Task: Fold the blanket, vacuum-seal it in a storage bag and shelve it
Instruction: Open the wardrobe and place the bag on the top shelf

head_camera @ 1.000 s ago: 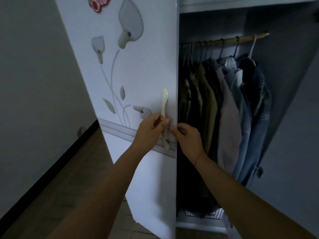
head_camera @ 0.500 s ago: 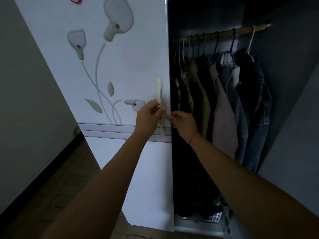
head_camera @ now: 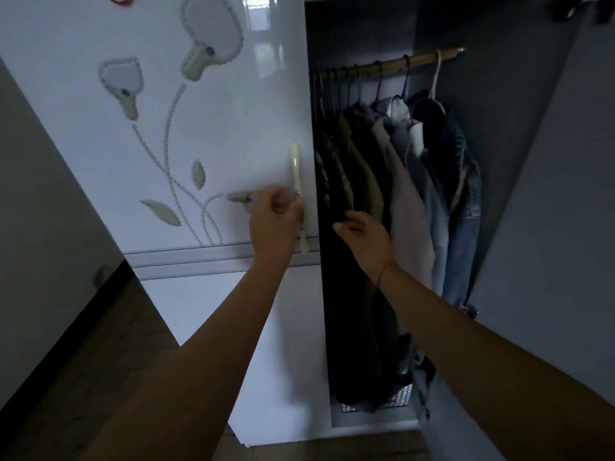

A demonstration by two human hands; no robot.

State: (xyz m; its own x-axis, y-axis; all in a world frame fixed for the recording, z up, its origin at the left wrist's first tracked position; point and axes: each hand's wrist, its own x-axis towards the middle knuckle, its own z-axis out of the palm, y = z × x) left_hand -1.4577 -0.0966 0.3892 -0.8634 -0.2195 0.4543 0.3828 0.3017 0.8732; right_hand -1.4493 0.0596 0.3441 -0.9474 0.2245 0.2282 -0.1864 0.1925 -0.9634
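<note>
The white wardrobe door (head_camera: 213,134), decorated with flowers, fills the upper left. My left hand (head_camera: 274,224) grips the middle of its cream handle (head_camera: 295,164). To the right of the door edge, my right hand (head_camera: 362,236) hovers with loosely curled fingers and holds nothing, just in front of the hanging clothes (head_camera: 409,201). No blanket or storage bag is in view.
Inside the open wardrobe, several jackets and shirts hang from a wooden rail (head_camera: 392,66). A patterned basket (head_camera: 399,399) sits on the wardrobe floor under them. A grey wall (head_camera: 43,227) with dark skirting stands at the left, above wooden flooring (head_camera: 109,344).
The door's face has turned flatter toward me while my left hand keeps its grip on the handle. My right hand has drawn away from the handle to the right.
</note>
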